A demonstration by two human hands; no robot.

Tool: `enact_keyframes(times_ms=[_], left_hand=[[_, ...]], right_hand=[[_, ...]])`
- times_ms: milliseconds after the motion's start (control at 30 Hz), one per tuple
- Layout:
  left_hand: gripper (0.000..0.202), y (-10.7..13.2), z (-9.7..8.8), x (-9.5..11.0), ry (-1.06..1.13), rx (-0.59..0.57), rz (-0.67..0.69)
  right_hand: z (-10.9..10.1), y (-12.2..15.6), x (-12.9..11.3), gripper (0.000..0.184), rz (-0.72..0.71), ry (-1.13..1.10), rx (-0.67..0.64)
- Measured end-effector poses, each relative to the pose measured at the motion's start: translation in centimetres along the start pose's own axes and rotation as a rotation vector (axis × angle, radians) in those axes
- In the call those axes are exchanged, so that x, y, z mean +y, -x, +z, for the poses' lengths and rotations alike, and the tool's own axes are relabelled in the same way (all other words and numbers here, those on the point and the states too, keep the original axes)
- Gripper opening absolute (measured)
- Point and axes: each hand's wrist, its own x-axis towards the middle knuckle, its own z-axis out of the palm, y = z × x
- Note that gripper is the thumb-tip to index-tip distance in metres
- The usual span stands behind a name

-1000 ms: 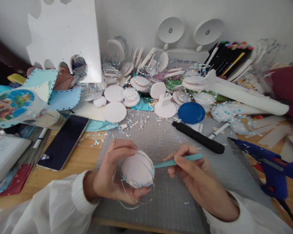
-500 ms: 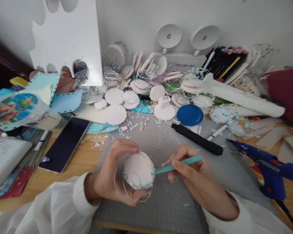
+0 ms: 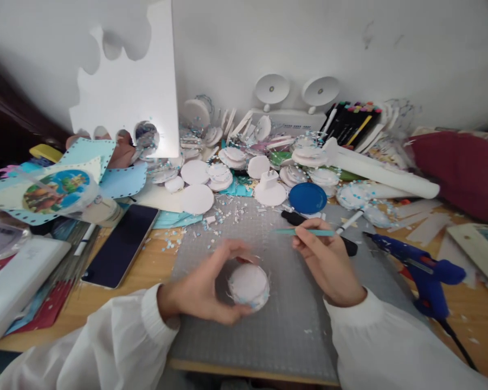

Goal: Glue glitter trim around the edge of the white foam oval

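My left hand [image 3: 211, 287] is closed around a round white foam puck [image 3: 249, 285] with clear film and pale blue flecks at its rim, holding it low over the grey cutting mat [image 3: 276, 330]. My right hand [image 3: 325, 257] pinches a thin teal tool [image 3: 305, 232], which now points left and lies clear of the puck. Both wrists wear white sleeves.
A blue glue gun [image 3: 415, 265] lies right of the mat. A black marker [image 3: 295, 218], a blue lid [image 3: 308, 197] and heaps of white foam discs [image 3: 197, 199] crowd the far side. A dark phone [image 3: 122, 245] rests at left. A white cut-out board [image 3: 134, 103] leans against the wall.
The teal tool's tip has left the puck's edge and my right hand has lifted away toward the far side. My left hand has lowered and turned the puck. The view tilted upward.
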Motion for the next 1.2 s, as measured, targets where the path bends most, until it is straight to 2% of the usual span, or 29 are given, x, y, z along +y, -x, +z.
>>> enact_keyframes(times_ms=[167, 367, 633, 833, 1033, 1133, 1200], left_hand=[[0.083, 0.3, 0.3, 0.4, -0.014, -0.174, 0.092], [0.075, 0.4, 1.3, 1.1, -0.038, -0.313, 0.163], [0.075, 0.8, 2.0, 0.7, -0.044, -0.349, 0.214], [0.076, 0.7, 2.0, 0.2, -0.050, -0.340, 0.238], [0.078, 0.8, 2.1, -0.1, -0.052, -0.347, 0.240], [0.076, 0.8, 1.7, 0.0, -0.047, -0.331, 0.209], [0.074, 0.6, 1.0, 0.1, -0.056, -0.298, 0.147]], right_hand=[[0.0, -0.2, 0.9, 0.025, -0.099, 0.119, -0.026], [2.2, -0.4, 0.4, 0.025, -0.179, 0.263, -0.194], [6.5, -0.9, 1.4, 0.016, -0.217, 0.385, -0.418], [8.1, -1.2, 2.0, 0.012, -0.264, 0.417, -0.513], [8.1, -1.4, 2.1, 0.013, -0.259, 0.396, -0.480], [6.9, -1.5, 1.3, 0.017, -0.244, 0.336, -0.397], [5.5, -1.5, 0.8, 0.020, -0.238, 0.290, -0.289]])
